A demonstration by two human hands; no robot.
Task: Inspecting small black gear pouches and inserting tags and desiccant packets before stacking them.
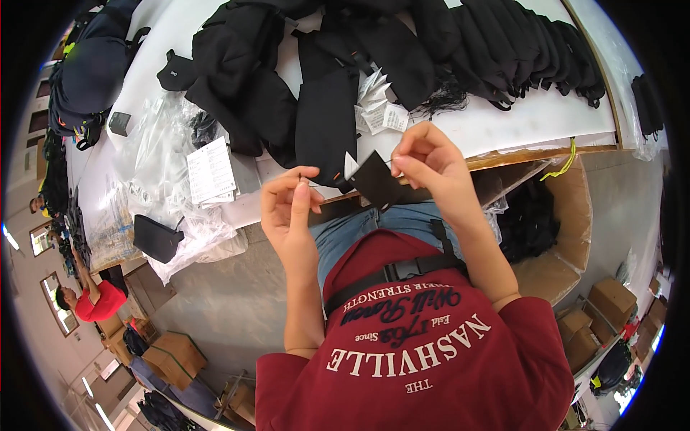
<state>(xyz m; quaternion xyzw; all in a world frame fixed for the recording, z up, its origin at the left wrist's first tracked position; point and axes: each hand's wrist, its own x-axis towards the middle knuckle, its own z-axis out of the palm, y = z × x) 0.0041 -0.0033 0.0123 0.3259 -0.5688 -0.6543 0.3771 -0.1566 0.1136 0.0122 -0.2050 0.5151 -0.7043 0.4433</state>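
Note:
My right hand (433, 167) is closed in a pinch on the corner of a black square hang tag (376, 181). A small folded white slip (351, 166) shows at the tag's left edge. My left hand (289, 203) is also pinched, thumb against forefinger, with a tiny dark bit at the fingertips that I cannot make out. Both hands are raised in front of my waist by the table's near edge. Just beyond them a long black fabric bag (327, 118) lies on the white table (503, 136), next to a heap of folded white paper labels (379, 100).
Black bags (241, 79) are piled across the table, with a row of them (525, 54) at right. White printed cards (210, 172), clear plastic bags (154, 140) and a black pouch (157, 238) lie at left. An open cardboard box (571, 215) stands below the table's right edge.

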